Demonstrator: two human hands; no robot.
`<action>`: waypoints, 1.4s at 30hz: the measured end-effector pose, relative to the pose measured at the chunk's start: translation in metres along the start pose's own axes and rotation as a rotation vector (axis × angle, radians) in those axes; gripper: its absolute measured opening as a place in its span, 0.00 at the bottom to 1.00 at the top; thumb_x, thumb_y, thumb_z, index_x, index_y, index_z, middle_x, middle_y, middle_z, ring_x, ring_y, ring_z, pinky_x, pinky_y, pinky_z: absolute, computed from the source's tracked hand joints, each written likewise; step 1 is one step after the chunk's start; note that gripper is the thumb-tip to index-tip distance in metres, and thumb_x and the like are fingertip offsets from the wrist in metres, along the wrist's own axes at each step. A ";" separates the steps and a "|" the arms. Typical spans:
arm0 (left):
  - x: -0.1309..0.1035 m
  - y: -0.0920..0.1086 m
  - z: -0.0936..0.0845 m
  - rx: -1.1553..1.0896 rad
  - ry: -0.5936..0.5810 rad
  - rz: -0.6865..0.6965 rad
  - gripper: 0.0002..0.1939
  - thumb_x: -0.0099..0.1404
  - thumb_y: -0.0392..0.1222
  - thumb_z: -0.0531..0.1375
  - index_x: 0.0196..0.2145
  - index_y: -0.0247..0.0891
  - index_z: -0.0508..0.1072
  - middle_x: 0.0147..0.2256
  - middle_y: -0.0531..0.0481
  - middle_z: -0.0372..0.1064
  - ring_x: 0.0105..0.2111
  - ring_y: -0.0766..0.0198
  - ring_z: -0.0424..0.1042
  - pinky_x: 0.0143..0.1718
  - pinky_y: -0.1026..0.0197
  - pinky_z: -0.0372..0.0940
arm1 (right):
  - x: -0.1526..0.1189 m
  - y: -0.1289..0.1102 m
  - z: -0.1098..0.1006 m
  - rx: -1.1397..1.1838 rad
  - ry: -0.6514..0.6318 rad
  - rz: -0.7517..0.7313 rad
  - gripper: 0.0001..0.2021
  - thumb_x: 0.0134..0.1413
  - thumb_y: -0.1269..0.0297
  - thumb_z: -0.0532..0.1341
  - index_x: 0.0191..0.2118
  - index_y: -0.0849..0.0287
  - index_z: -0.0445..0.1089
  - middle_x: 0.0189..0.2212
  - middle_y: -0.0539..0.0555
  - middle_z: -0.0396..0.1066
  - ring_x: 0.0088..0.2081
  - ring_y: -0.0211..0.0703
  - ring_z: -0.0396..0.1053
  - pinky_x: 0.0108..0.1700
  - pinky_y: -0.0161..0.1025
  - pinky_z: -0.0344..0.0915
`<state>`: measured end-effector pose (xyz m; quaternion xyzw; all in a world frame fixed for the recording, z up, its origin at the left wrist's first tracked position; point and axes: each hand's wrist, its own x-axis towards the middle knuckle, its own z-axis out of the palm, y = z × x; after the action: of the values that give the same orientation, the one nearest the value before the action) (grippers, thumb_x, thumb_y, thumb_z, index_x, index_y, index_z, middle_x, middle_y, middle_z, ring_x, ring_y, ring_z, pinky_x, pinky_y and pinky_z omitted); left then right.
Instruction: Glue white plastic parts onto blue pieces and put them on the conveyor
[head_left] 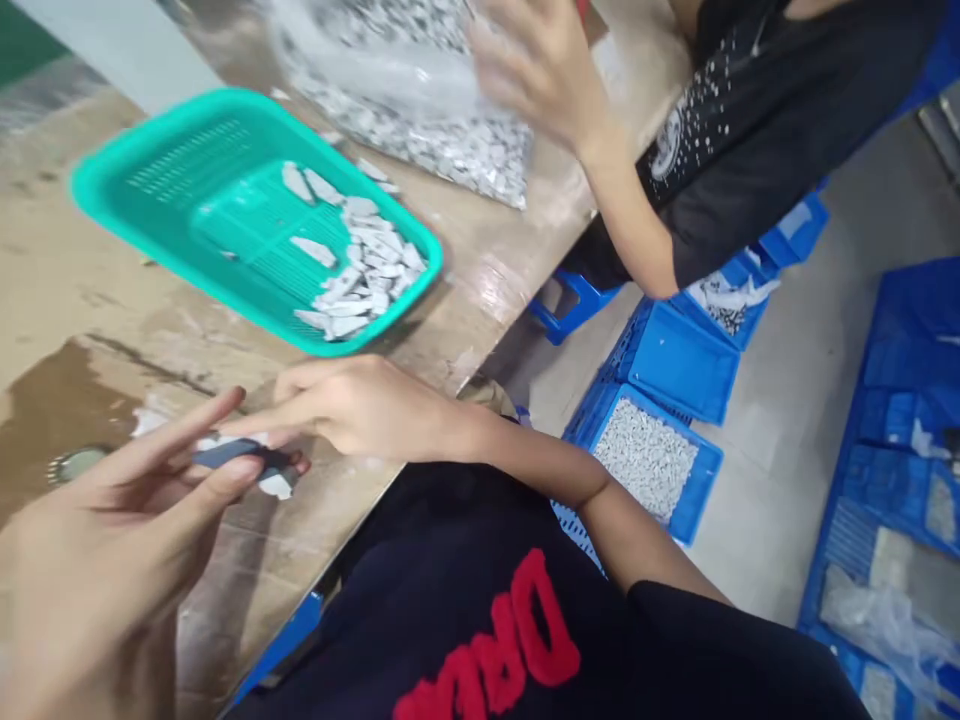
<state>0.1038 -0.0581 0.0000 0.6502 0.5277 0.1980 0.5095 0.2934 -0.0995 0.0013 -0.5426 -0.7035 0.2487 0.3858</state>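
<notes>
The left hand (pixel 131 540) is nearest, coming in from seven o'clock. Its thumb presses a dark piece (pixel 229 453) against the fingers in a nearly closed pinch, and its index finger points out straight toward two o'clock. The piece lies at the tips, at two o'clock from the palm; a pale bit (pixel 277 485) juts from beneath its far end.

The right hand (pixel 360 405) reaches in from three o'clock, back up, fingers partly curled, the forearm slanting across the body. The dark piece is just off its fingertips or touching them, between eight and nine o'clock; whether this hand grips anything, I cannot tell.

From the piece, a round cap (pixel 79 463) lies at nine o'clock on the surface (pixel 480 260). A green basket (pixel 161 200) of pale pieces (pixel 379 260) stands at twelve, a clear bag (pixel 450 130) beyond it at two, beside a co-worker's blurred hand (pixel 547 75).
</notes>
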 end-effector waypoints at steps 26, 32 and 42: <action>-0.018 0.018 -0.001 -0.348 0.114 -0.226 0.26 0.33 0.45 0.80 0.33 0.37 0.82 0.27 0.48 0.77 0.23 0.64 0.73 0.26 0.65 0.72 | 0.004 0.012 0.009 0.482 -0.218 -0.106 0.11 0.57 0.83 0.61 0.36 0.65 0.80 0.36 0.54 0.78 0.40 0.35 0.73 0.45 0.29 0.65; -0.026 0.004 -0.029 -0.394 -0.034 -0.283 0.25 0.34 0.48 0.80 0.33 0.40 0.83 0.30 0.47 0.79 0.30 0.60 0.76 0.35 0.65 0.73 | 0.005 -0.017 0.010 0.363 -0.149 -0.099 0.12 0.61 0.78 0.61 0.44 0.61 0.80 0.37 0.52 0.78 0.39 0.34 0.75 0.45 0.28 0.66; -0.004 -0.016 -0.108 -0.259 0.342 -0.234 0.32 0.33 0.62 0.77 0.34 0.39 0.82 0.39 0.43 0.80 0.44 0.49 0.77 0.38 0.64 0.72 | 0.005 0.021 -0.061 0.087 0.304 0.292 0.11 0.63 0.62 0.60 0.44 0.54 0.81 0.41 0.55 0.81 0.43 0.46 0.78 0.47 0.40 0.73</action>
<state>0.0084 -0.0143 0.0303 0.4711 0.6481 0.3109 0.5113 0.3544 -0.0925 0.0217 -0.6529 -0.5397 0.2473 0.4704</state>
